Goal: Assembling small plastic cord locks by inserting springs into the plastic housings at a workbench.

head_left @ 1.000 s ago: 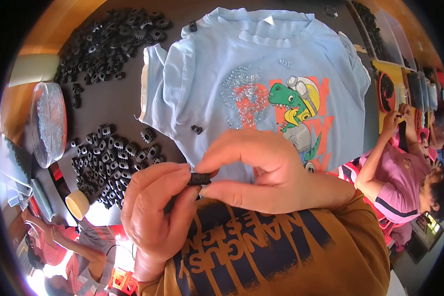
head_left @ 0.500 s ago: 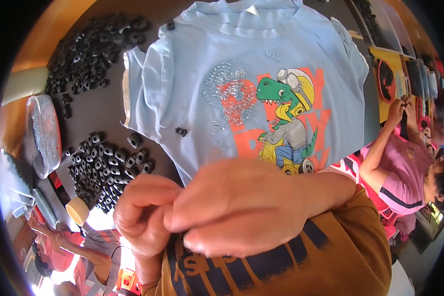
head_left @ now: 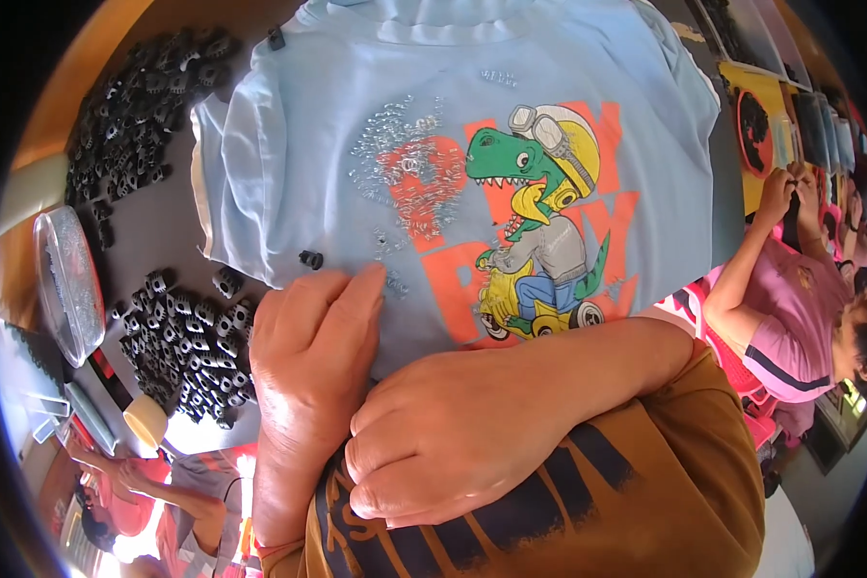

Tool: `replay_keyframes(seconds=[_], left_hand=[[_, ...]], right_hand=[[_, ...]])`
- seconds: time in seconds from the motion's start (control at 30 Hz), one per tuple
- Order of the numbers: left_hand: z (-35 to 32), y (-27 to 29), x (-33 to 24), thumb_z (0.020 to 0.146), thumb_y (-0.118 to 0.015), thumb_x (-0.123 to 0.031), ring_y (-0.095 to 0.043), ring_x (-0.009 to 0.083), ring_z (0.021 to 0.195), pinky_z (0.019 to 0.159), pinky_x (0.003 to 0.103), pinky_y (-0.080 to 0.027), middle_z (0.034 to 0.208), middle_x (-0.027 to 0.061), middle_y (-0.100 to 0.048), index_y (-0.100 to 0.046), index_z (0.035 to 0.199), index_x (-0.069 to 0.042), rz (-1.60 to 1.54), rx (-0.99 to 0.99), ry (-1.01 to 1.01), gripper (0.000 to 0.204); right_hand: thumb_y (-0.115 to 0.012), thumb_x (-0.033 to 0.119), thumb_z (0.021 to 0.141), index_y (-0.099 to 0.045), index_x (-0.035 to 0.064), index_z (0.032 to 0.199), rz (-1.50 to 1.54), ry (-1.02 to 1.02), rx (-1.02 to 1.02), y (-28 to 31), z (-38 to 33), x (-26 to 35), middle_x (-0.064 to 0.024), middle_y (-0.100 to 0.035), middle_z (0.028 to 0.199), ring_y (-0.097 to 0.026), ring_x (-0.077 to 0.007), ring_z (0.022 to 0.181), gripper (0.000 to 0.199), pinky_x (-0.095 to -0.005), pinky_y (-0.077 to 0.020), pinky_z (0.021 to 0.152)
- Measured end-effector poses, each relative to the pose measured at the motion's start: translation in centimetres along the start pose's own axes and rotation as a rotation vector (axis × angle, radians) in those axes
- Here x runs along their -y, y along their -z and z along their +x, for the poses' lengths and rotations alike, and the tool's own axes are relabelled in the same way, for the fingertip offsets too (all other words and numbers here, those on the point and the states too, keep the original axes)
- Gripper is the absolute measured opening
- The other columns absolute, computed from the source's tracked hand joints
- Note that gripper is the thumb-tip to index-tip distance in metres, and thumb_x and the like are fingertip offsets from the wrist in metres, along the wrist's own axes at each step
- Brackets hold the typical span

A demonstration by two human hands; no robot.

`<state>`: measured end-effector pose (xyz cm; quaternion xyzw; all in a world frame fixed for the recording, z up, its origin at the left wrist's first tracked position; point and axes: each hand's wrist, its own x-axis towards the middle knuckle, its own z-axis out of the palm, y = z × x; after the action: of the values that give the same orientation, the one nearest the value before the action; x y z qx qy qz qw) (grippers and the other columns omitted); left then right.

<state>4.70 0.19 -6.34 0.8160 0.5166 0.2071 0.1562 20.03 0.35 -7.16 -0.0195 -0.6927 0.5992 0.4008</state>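
A light blue T-shirt (head_left: 328,144) lies spread before me, printed with a green dinosaur on a yellow vehicle. Many tiny shiny metal springs (head_left: 395,173) are scattered on its left half. My left hand (head_left: 308,337) rests at the shirt's lower left, its fingers bent together and fingertips beside a few springs; anything pinched there is hidden. Close to my body, my right hand (head_left: 443,433) is curled, back upward, and its palm and contents cannot be seen. A single small black plastic part (head_left: 310,259) sits on the shirt just above my left hand.
Two heaps of black plastic parts, a far pile (head_left: 144,106) and a nearer pile (head_left: 188,337), cover the dark table's left side. A clear tub (head_left: 67,289) of springs stands at the left edge, near a cream cup (head_left: 145,421). Other people work at right and lower left.
My hands were together over my lap; now they are apart. The left has moved up onto the shirt by the springs, while the right stays low. The shirt appears shifted slightly left and up.
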Motion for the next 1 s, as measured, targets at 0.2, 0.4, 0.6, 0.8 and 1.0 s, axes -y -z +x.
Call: replay_keyframes(seconds=[0.2, 0.4, 0.6, 0.8, 1.0], left_hand=[[0.4, -0.4, -0.3, 0.065, -0.071, 0.001, -0.056, 0.0250, 0.071, 0.062, 0.036, -0.046, 0.082, 0.0067, -0.056, -0.065, 0.097, -0.006, 0.052, 0.038, -0.015, 0.033], [0.5, -0.5, -0.3, 0.064, -0.072, -0.001, -0.056, 0.0248, 0.067, 0.061, 0.036, -0.045, 0.081, 0.0061, -0.057, -0.065, 0.094, -0.006, 0.011, 0.029, -0.028, 0.031], [0.4, 0.5, -1.0, 0.067, -0.072, 0.003, -0.056, 0.0228, 0.064, 0.057, 0.031, -0.045, 0.078, 0.0087, -0.056, -0.063, 0.089, -0.003, -0.166, -0.024, 0.116, 0.024], [0.6, 1.4, -0.9, 0.074, -0.066, 0.008, -0.056, 0.0133, 0.061, 0.053, 0.024, -0.045, 0.078, 0.0077, -0.057, -0.060, 0.087, 0.000, -0.556, 0.070, 0.340, 0.017], [0.8, 2.4, -1.0, 0.071, -0.065, 0.009, -0.056, 0.0158, 0.063, 0.055, 0.024, -0.046, 0.078, 0.0087, -0.058, -0.059, 0.087, 0.000, -0.506, -0.100, 0.253, 0.019]], right_hand=[[-0.066, 0.012, 0.081, -0.056, 0.0021, 0.087, 0.007, 0.022, 0.018, 0.3, -0.1, 0.1, -0.0082, -0.055, 0.079, -0.054, -0.0254, 0.068, 0.016, -0.0365, -0.0445, 0.056], [-0.068, 0.012, 0.079, -0.056, 0.0018, 0.089, 0.017, -0.005, 0.003, 0.4, -0.1, 0.1, -0.0081, -0.055, 0.079, -0.054, -0.0253, 0.069, 0.018, -0.0369, -0.0447, 0.057], [-0.068, 0.012, 0.079, -0.058, 0.0012, 0.092, 0.019, 0.022, -0.045, 0.7, 0.0, 0.2, -0.0074, -0.056, 0.079, -0.055, -0.0242, 0.069, 0.020, -0.0357, -0.0447, 0.057], [-0.069, 0.011, 0.079, -0.059, 0.0012, 0.096, 0.031, 0.040, -0.046, 1.0, 0.1, 0.4, -0.0071, -0.058, 0.080, -0.057, -0.0230, 0.068, 0.021, -0.0337, -0.0443, 0.053], [-0.055, -0.006, 0.077, -0.060, -0.0015, 0.101, 0.054, -0.039, -0.357, 3.0, 0.6, 1.1, 0.0001, -0.053, 0.055, -0.050, -0.0146, 0.044, 0.025, -0.0300, -0.0361, 0.040]])
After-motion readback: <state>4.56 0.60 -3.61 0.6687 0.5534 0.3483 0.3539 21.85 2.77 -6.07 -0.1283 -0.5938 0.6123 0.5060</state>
